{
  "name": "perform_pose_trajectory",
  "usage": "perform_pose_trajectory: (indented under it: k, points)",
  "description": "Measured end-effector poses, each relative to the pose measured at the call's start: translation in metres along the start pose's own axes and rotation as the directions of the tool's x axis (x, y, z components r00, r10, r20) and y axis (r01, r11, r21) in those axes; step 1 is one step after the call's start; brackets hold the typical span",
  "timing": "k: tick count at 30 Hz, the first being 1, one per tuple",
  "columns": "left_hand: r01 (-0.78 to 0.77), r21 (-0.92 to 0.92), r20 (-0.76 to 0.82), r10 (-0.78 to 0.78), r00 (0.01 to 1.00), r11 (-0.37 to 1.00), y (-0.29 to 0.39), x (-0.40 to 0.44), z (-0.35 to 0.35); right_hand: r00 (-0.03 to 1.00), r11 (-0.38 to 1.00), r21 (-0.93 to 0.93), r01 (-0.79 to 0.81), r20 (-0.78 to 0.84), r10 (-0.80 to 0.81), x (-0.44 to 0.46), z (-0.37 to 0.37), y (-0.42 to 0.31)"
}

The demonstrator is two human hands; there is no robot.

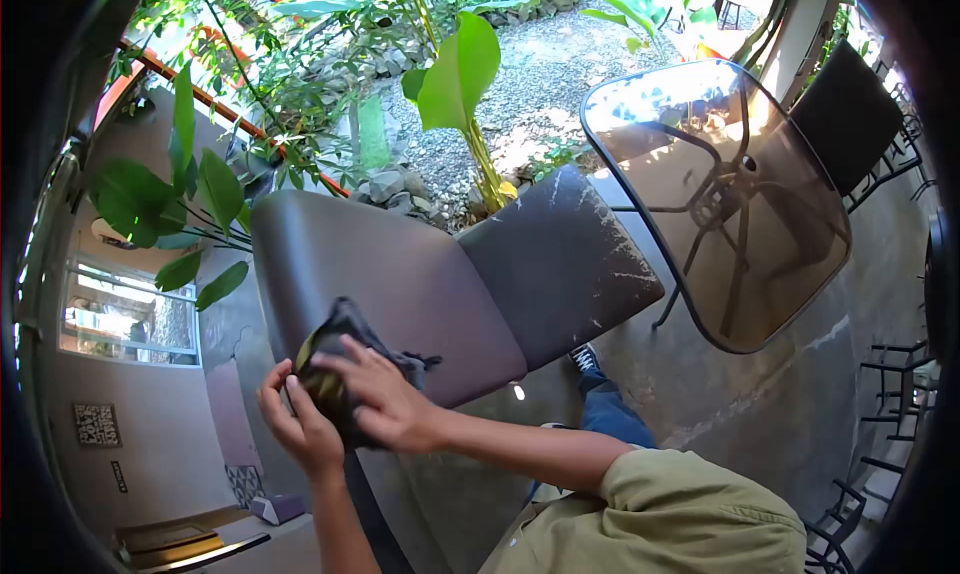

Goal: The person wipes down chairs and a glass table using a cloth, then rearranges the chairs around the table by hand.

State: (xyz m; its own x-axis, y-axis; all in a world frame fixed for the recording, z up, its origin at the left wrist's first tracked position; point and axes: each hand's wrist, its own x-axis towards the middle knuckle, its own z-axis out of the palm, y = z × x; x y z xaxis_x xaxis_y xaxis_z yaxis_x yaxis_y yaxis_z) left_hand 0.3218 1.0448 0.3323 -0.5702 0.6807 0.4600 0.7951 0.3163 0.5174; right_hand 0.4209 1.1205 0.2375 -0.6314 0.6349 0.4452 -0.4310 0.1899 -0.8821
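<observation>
A dark, soft item (352,324), black-grey with a shiny olive-yellow part, is held up above the brown padded bench; its exact kind I cannot make out. A short dark strap or cord end sticks out at its right side. My left hand (300,424) grips its left edge, with the fingers bent round it. My right hand (390,399) lies across its front, fingers spread and slightly blurred, covering much of it. Under and behind both hands is the brown padded bench (390,254).
A scuffed dark padded seat (560,264) joins the bench on the right. Beyond it stands a tinted glass table (770,264) with a metal frame. A black chair (850,114) is at the far right. Leafy plants (460,74) and gravel lie ahead.
</observation>
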Motion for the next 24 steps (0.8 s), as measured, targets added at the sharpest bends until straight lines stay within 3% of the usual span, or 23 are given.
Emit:
perform_pose_trajectory:
  k: [4,5,9,15,24]
  points:
    - [0.137,-0.176,-0.021,-0.142,0.99,0.975,0.005,-0.001,-0.003,0.944,0.898,-0.3,0.322,0.174,-0.281,-0.012,0.001,-0.022]
    - [0.14,-0.172,-0.011,-0.144,0.989,0.975,0.004,-0.001,-0.003,0.947,0.902,-0.299,0.313,0.167,-0.273,-0.014,0.001,-0.019]
    - [0.129,-0.095,-0.025,-0.132,0.991,0.987,-0.002,-0.001,-0.005,0.85,0.826,-0.2,0.527,0.098,-0.518,-0.025,-0.004,0.019]
    - [0.13,0.058,-0.061,-0.126,0.99,0.99,0.001,-0.001,-0.005,0.879,0.844,-0.284,0.455,-0.01,-0.477,-0.061,-0.022,0.065]
    - [0.17,0.164,-0.081,-0.159,0.984,0.972,-0.003,0.004,-0.019,0.942,0.939,-0.295,0.178,-0.226,-0.249,-0.097,-0.035,0.089]
